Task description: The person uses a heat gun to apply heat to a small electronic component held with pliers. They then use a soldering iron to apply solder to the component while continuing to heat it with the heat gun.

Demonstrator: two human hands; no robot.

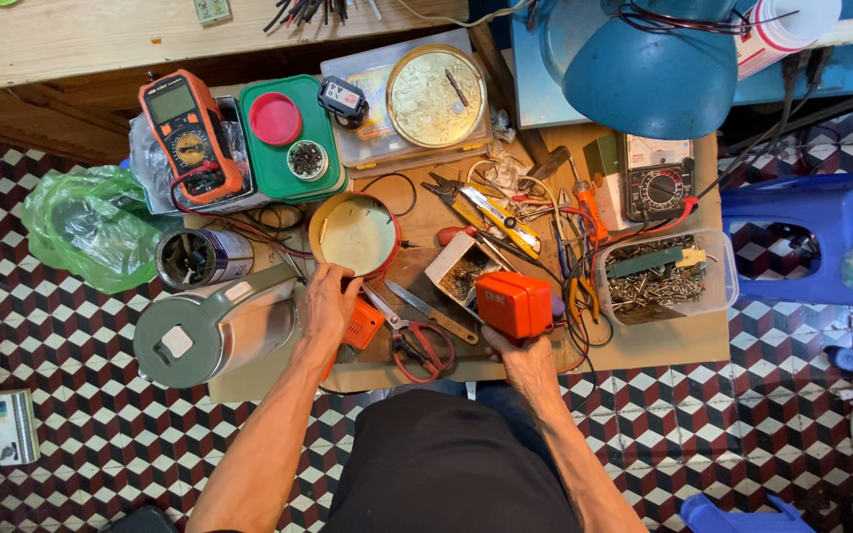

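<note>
On the low bench: orange box (513, 304) clasped in right hand (523, 357) (left hand (328, 308) grips round tin (354, 235), well apart leftward).

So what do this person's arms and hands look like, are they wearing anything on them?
Both arms are bare from elbow to fingertips: no sleeves, gloves, watch or rings show on the left hand or the right hand. The only clothing in view is a dark garment over the torso.

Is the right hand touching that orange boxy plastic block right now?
Touching. The head view shows the right hand wrapped around the lower edge of the orange boxy plastic block, fingers closed on it, holding it above the brown worktop.
</note>
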